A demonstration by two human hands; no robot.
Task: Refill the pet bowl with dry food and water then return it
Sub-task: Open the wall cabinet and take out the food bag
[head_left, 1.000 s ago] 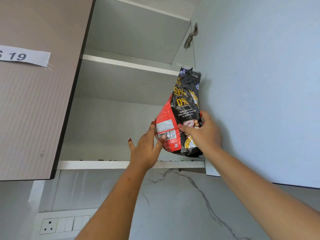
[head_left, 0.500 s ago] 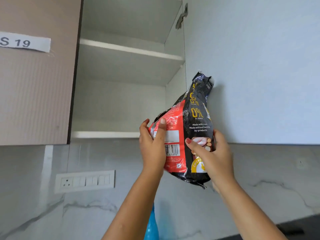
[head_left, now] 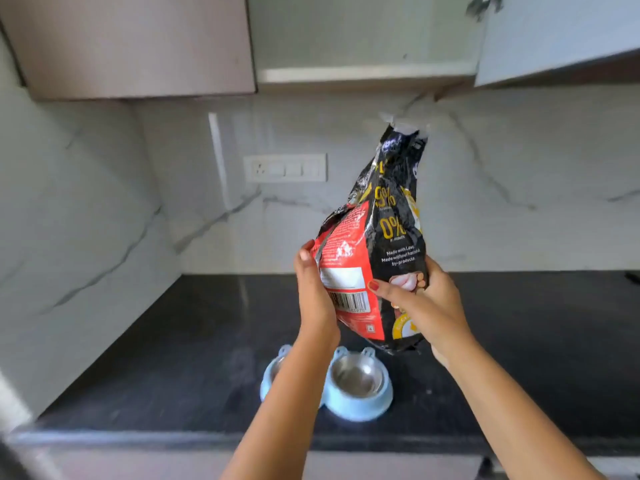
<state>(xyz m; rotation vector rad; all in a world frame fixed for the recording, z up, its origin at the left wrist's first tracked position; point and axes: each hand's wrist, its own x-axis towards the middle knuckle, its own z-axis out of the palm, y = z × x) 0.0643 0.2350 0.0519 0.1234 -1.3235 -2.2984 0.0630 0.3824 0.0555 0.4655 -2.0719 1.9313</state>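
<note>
A black and red bag of dry pet food [head_left: 374,244] is upright in the air above the counter, its top crumpled. My left hand [head_left: 313,292] grips its left side and my right hand [head_left: 427,306] grips its lower right. Below the bag, a light blue double pet bowl [head_left: 360,401] with steel inserts sits on the black counter [head_left: 194,358]. The right insert looks empty. My left forearm hides most of the left one.
An open wall cabinet [head_left: 363,74] hangs overhead, its door [head_left: 554,39] swung out at the upper right. A switch and socket plate [head_left: 284,168] is on the marble backsplash. A marble side wall closes off the left.
Both hands have brought the bag down and out of the cabinet to above the counter. The view has tilted down, so the counter and pet bowl now show.
</note>
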